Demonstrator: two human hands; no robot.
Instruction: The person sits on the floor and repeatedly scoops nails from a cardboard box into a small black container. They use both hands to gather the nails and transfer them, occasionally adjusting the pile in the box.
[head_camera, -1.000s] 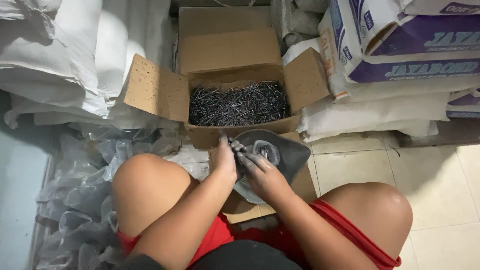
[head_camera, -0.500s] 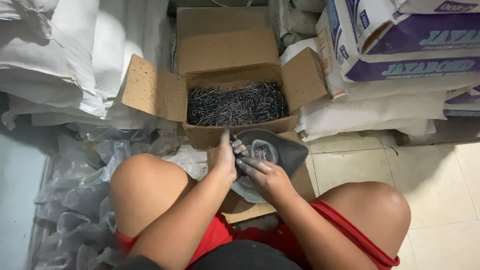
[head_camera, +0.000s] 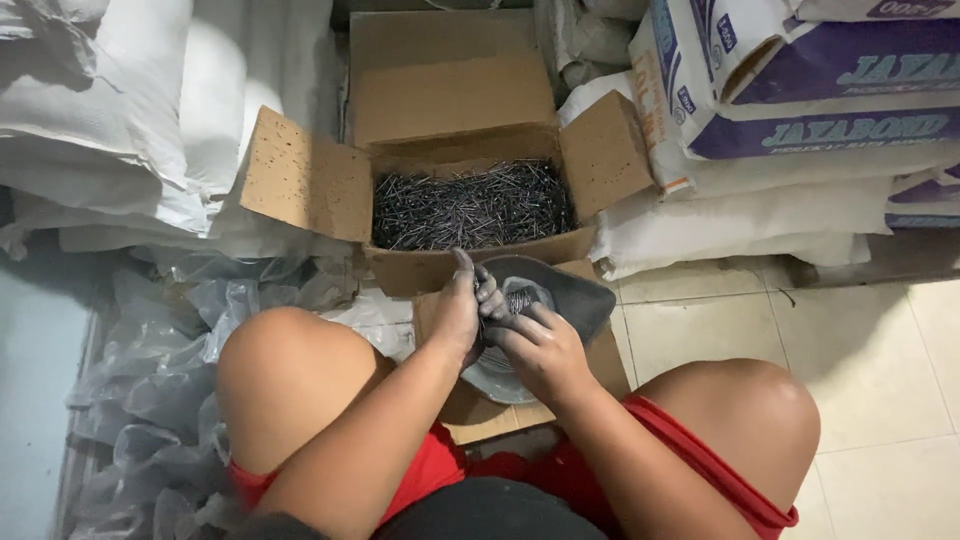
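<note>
An open cardboard box (head_camera: 310, 180) full of dark nails (head_camera: 470, 208) stands on the floor in front of my knees. Just below it lies a dark grey scoop-like pan (head_camera: 575, 300) with a small bunch of nails (head_camera: 518, 300) in it. My left hand (head_camera: 458, 312) curls its fingers around that bunch at the pan's left edge. My right hand (head_camera: 540, 350) lies over the pan's near side, its fingers pressing on the same nails. Both hands are grimy, and they touch each other.
White sacks (head_camera: 110, 110) are piled at the left. More sacks with purple print (head_camera: 820, 110) are stacked at the right. Crumpled clear plastic bags (head_camera: 150, 370) lie by my left knee. A flat piece of cardboard (head_camera: 490, 415) sits under the pan. Pale floor tiles (head_camera: 880, 350) lie to the right.
My hands stay over the pan; the fingers have shifted slightly around the bunch of nails. The view has barely moved.
</note>
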